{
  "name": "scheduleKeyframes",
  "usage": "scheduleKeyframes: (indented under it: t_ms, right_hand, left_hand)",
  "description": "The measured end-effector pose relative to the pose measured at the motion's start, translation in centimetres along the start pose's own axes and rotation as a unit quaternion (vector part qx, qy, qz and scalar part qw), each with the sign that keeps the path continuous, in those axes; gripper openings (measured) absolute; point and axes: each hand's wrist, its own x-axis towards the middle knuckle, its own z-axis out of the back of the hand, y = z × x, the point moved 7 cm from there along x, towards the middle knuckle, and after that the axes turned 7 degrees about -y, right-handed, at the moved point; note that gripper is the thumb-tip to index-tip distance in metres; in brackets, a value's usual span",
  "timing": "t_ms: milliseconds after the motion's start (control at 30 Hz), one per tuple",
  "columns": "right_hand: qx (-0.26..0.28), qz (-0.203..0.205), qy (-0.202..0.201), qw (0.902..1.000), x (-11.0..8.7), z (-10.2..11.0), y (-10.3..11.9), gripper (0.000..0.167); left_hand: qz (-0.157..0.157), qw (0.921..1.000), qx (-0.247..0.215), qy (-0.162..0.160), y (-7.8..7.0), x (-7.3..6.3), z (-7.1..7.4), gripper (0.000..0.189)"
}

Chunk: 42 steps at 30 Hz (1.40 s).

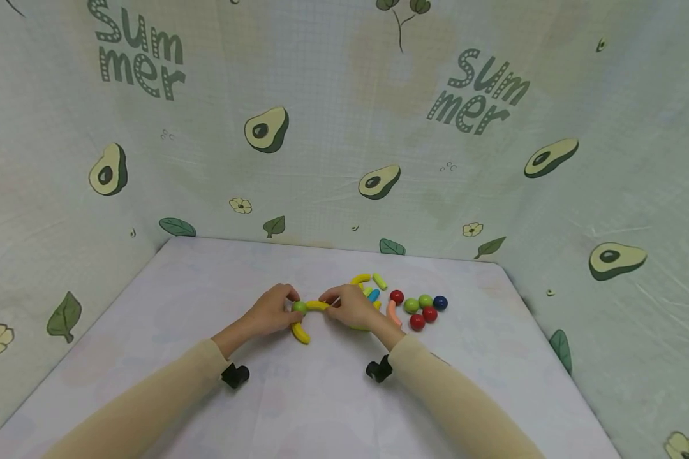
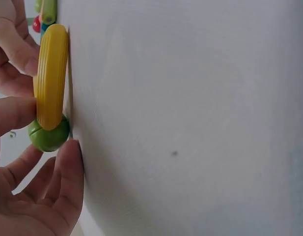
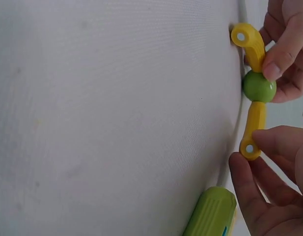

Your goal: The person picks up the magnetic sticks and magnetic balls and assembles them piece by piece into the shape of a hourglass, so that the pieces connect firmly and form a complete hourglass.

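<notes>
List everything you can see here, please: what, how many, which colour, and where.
Held ball: 1, green, at the left hand's fingertips
Yellow rods: at least 4, yellow, two against the held ball, others near the right hand, partly hidden
Lime rods: at least 2, lime, near the right hand
Blue rod: at least 1, blue, beside the right hand
Pink rod: 1, pink, right of the right hand
Red balls: 3, red, right-hand cluster
Green balls: 2, green, same cluster
Blue ball: 1, dark blue, cluster's right end
Table: 1, whitish, beneath everything
Backdrop: pale, avocado-printed, around the table
Cameras: 2, black, at the wrists
Sleeves: 2, beige, on the arms
Hands: 2, bare, mid-table
</notes>
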Motion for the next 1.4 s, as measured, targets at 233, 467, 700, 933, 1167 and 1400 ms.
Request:
scheduleKeyframes:
  t_ms: [233, 467, 700, 933, 1167, 1400]
  right_hand:
    - [-0.003, 0.022, -0.007, 0.9997, 0.2, -0.2, 0.5, 0.027]
    - [0.005, 0.033, -0.006, 0.9994, 0.2, -0.3, 0.8, 0.024]
    - [0.011, 0.032, -0.009, 0.9994, 0.1, -0.3, 0.8, 0.024]
    - [0.015, 0.042, 0.002, 0.999, 0.0, -0.6, 0.9, 0.024]
    - [0.016, 0.049, 0.004, 0.9987, 0.1, -1.1, 0.9, 0.023]
    - [0.002, 0.045, -0.009, 0.999, -0.2, -0.8, 0.6, 0.023]
  left_hand:
    - [-0.024, 0.9997, 0.005, 0.0, -0.4, 0.4, -0.2, 0.04]
    - [-0.036, 0.9993, 0.007, 0.006, -0.5, 0.7, -0.8, 0.032]
    - [-0.041, 0.9991, 0.009, 0.013, -0.4, 0.7, -1.0, 0.024]
    - [-0.042, 0.9991, 0.009, 0.008, -0.7, 0.6, -1.1, 0.014]
    - [-0.054, 0.9985, 0.003, -0.001, -0.7, 0.8, -1.2, 0.01]
    - [-0.048, 0.9988, -0.004, -0.003, -0.6, 0.5, -1.2, 0.008]
